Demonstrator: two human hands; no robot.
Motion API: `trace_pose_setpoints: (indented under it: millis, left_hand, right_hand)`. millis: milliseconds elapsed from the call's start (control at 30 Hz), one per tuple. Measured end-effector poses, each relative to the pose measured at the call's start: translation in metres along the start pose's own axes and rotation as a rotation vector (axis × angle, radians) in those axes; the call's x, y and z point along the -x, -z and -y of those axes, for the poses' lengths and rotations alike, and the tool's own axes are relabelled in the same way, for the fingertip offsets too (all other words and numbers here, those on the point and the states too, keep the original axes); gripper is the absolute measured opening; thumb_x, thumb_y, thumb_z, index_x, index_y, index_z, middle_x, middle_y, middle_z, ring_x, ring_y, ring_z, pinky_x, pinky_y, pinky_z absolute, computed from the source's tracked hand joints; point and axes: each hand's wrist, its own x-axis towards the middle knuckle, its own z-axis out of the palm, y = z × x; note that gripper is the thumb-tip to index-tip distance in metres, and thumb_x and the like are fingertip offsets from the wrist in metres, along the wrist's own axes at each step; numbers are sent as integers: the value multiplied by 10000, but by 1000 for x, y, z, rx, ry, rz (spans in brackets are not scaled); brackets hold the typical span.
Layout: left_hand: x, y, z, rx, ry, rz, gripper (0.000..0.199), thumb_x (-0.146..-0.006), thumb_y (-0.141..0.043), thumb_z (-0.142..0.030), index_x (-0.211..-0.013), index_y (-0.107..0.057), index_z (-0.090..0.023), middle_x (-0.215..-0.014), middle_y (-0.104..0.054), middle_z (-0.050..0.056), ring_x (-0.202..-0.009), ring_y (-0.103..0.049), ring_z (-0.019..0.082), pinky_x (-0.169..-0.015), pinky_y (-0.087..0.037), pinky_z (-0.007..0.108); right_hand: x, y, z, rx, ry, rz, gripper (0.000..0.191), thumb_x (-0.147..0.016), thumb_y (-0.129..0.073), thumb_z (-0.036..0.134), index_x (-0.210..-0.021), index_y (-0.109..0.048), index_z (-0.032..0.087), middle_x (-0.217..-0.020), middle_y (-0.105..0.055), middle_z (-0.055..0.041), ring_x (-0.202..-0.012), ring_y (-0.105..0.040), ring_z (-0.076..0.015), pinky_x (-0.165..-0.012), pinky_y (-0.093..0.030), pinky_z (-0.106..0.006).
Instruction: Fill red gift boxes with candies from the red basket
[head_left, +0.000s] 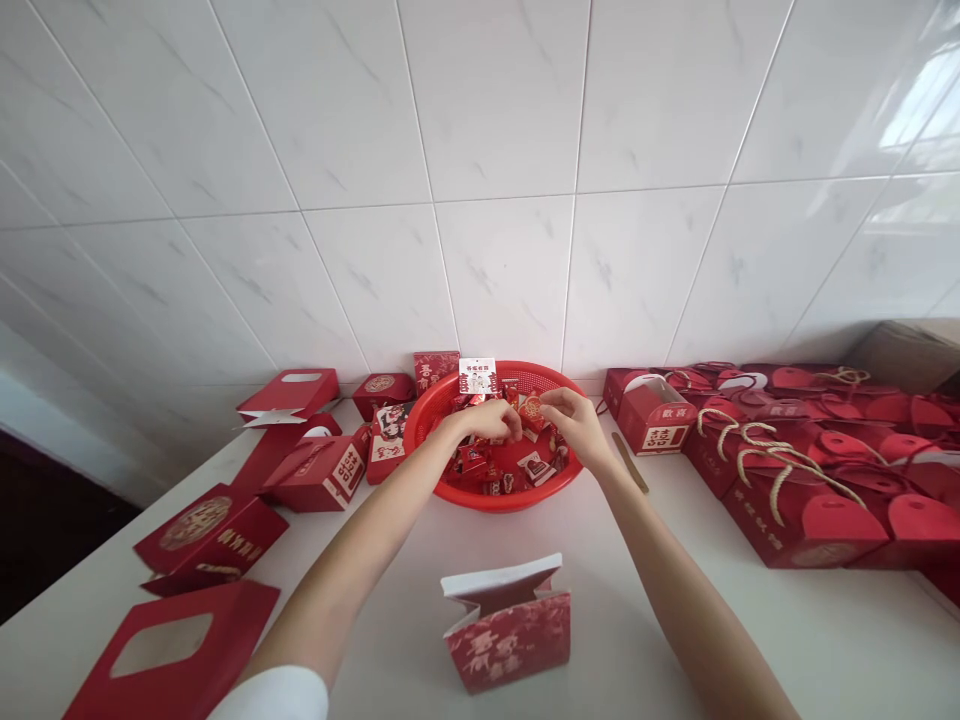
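Observation:
A red plastic basket [501,500] holds many small wrapped sweets [536,468] in red, white and gold. Both arms reach into it from the front. My left hand [493,420] is over the middle of the basket, fingers curled down among the sweets; what they hold, if anything, is hidden. My right hand [574,418] is at the right side, its thumb and fingertips pinched beside a red and gold packet [530,404]; I cannot make out what is between them. In front of the basket an open red paper gift bag [514,645] stands upright on the table.
Red gift boxes [311,472] line the table's left side. Rows of red boxes with rope handles [787,500] fill the right. A small box [652,415] and a thin brown strip [630,462] lie right of the basket. A tiled wall [502,270] rises behind.

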Motion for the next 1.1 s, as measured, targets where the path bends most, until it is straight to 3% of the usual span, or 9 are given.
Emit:
trace_pose_setpoints:
  millis: [67, 167, 267, 333, 467, 567, 700, 967, 1100]
  left_hand:
    - [0, -5, -2, -79, -33, 28, 350, -648, -566, -61, -911, -758, -186, -1015, -757, 49, -955, -677, 230, -817, -509, 290]
    - [-3, -16, -9, -133, -178, 166, 411, -654, -688, -148, -1050, -749, -239, -1176, -713, 34, -1095, -643, 261, -929, -497, 322]
    - [-5, -29, -18, -291, -195, 253, 563, -560, -804, -219, -1117, -724, -247, -1216, -662, 70, -1094, -621, 323, -875, -523, 369]
    - [-6, -37, -23, -375, -151, 255, 556, -539, -826, -239, -1084, -720, -218, -1134, -665, 94, -982, -638, 332, -767, -529, 375]
    - [-5, -42, -28, -344, -187, 324, 230, -620, -784, -238, -832, -697, -216, -799, -663, 24, -758, -625, 257, -644, -474, 328]
    - [-5, -33, -23, -273, -163, 176, 137, -635, -746, -187, -722, -643, -211, -683, -615, -1, -700, -603, 223, -632, -457, 307]
    - [-6, -16, -5, 43, -120, -61, 143, -646, -693, -137, -774, -647, -180, -758, -664, 7, -758, -633, 199, -664, -481, 273]
    - [-6, -9, 13, 575, -143, -178, 331, -506, -843, -167, -793, -678, -156, -739, -695, -10, -725, -630, 170, -709, -500, 290]
    - [-1, -6, 8, 747, -209, -260, 426, -507, -906, -248, -868, -707, -142, -747, -696, 2, -726, -633, 164, -726, -500, 294]
  right_hand:
    - [0, 0, 0, -1, -1, -4, 224, -758, -640, 385, -872, -662, 194, -986, -739, -78, -898, -681, -232, -789, -539, -357]
    - [0, 0, -1, -15, 5, 2, 220, -755, -645, 388, -853, -658, 191, -966, -739, -79, -886, -683, -234, -780, -544, -356]
    - [0, -1, -1, -10, 8, 17, 208, -760, -636, 377, -858, -657, 195, -950, -740, -72, -884, -686, -232, -769, -544, -349]
    - [1, -1, -1, -4, 4, 23, 209, -764, -628, 375, -863, -657, 193, -948, -737, -70, -867, -687, -225, -747, -541, -340]
    - [2, -1, 0, -10, -21, 25, 215, -774, -633, 389, -856, -646, 191, -904, -729, -67, -805, -679, -219, -682, -530, -325]
    - [2, -1, 0, -15, -25, 23, 226, -771, -639, 393, -865, -646, 188, -901, -725, -72, -816, -678, -223, -689, -526, -325]
    - [0, -1, 0, -30, -23, 3, 225, -759, -632, 390, -865, -647, 192, -942, -727, -77, -861, -685, -231, -740, -537, -341]
    - [-1, -5, -5, -31, 36, 42, 221, -789, -644, 411, -863, -635, 203, -939, -737, -97, -901, -709, -270, -842, -552, -405]
    - [1, -8, -6, -15, 23, 181, 335, -750, -709, 358, -1048, -631, 229, -1055, -741, -85, -1020, -699, -283, -885, -554, -413]
